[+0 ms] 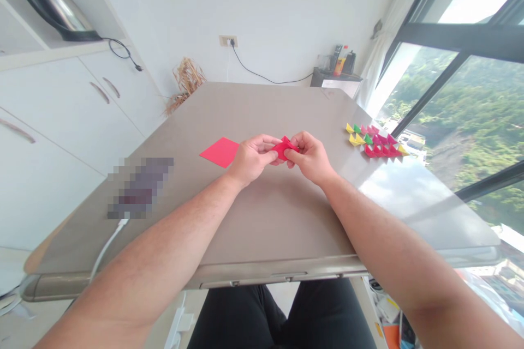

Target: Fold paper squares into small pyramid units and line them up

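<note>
Over the middle of the table, a small piece of folded red paper point(281, 148) is pinched between my two hands. My left hand point(254, 157) grips its left side, thumb in front and fingers behind. On the other side, my right hand point(308, 156) is closed on the paper with its thumb pressed over the front. The fingers cover part of the folds, so the full shape is hidden. Just left of my left hand lies a flat red sheet of paper point(220, 152), its right corner behind the hand.
Several small folded paper pieces point(382, 151) in yellow, green, pink and red stand in rows at the table's point(262, 212) right side, near the window. A blurred-out dark object point(141, 188) with a white cable point(107, 245) lies at the left.
</note>
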The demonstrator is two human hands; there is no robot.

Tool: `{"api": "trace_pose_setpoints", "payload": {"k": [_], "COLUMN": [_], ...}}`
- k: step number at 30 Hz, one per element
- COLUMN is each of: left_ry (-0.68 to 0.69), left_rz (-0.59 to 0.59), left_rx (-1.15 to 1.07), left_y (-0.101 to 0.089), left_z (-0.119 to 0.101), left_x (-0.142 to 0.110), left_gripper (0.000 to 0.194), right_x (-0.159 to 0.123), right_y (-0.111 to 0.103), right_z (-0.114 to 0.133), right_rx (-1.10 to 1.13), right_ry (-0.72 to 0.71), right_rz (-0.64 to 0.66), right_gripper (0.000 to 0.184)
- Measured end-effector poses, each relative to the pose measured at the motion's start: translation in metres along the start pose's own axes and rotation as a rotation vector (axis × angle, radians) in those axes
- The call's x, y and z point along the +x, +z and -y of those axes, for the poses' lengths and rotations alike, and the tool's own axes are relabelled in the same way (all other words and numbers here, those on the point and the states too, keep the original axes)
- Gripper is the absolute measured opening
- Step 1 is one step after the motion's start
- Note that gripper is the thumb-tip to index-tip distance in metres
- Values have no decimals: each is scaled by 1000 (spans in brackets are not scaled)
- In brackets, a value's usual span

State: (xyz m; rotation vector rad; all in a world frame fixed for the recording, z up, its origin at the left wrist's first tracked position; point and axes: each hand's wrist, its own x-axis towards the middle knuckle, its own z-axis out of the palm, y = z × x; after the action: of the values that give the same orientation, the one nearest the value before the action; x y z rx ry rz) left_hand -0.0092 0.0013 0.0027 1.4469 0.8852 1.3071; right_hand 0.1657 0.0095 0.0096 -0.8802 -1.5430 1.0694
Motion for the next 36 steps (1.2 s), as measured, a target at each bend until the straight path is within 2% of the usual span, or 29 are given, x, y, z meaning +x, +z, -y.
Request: {"api": "trace_pose_setpoints", "payload": {"k": [3,6,17,24,36], "left_ry": [-39,-43,10,-9,-20], "left_rz": [-34,-77,-142,-94,-92], "left_rx": [-17,-29,28,9,0], "left_y": [-2,-3,-1,-3,-4], "left_z": [-2,-2,-2,-3,-4], "left_x": [0,0,1,1,0], "left_gripper": [24,24,23,30,30], "right_x": [1,3,3,3,2], "right_y": [-4,-8,-11,-11,-10], "right_z": [0,-1,-2,-1,-1], "right_rx": [35,57,64,41,23], "right_ry": [5,36,33,26,18], "right_rz": [45,97,87,36,46], "right_gripper": [13,19,27,27,28]}}
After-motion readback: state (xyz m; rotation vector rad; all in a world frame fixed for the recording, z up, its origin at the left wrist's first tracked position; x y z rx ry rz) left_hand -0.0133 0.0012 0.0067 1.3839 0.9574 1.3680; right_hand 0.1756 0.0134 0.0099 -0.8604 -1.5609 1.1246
